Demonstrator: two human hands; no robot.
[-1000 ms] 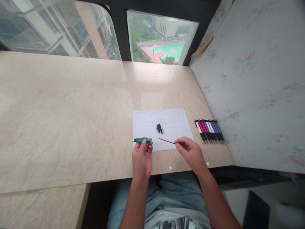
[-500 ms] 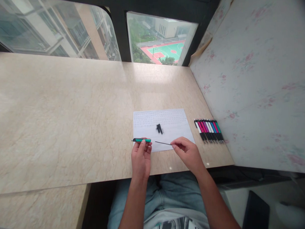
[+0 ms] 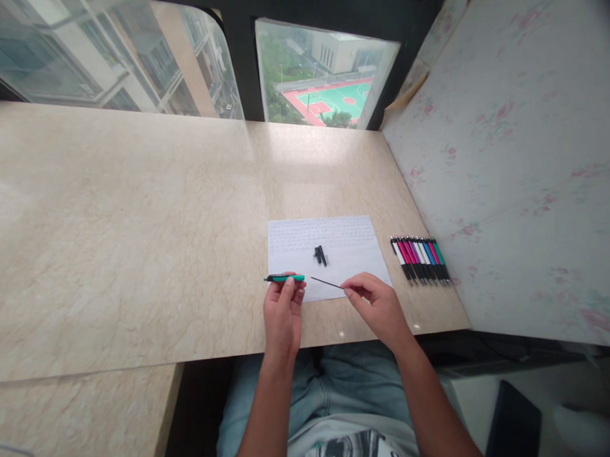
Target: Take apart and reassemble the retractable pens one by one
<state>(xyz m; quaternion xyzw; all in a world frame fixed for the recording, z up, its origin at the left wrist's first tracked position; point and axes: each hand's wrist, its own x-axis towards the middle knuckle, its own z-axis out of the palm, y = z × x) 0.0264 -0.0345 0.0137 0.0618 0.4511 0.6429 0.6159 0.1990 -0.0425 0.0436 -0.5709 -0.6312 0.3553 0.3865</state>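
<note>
Left hand [image 3: 284,317] grasps the green pen barrel [image 3: 297,278]; right hand [image 3: 378,306] pinches the thin rod [image 3: 327,282]. Align both axes steadily.

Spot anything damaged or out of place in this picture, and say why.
The wallpaper beside the window looks damaged: its brownish edge seems to curl loose. Nothing looks spilled; the small black parts lie together on the paper.
</note>
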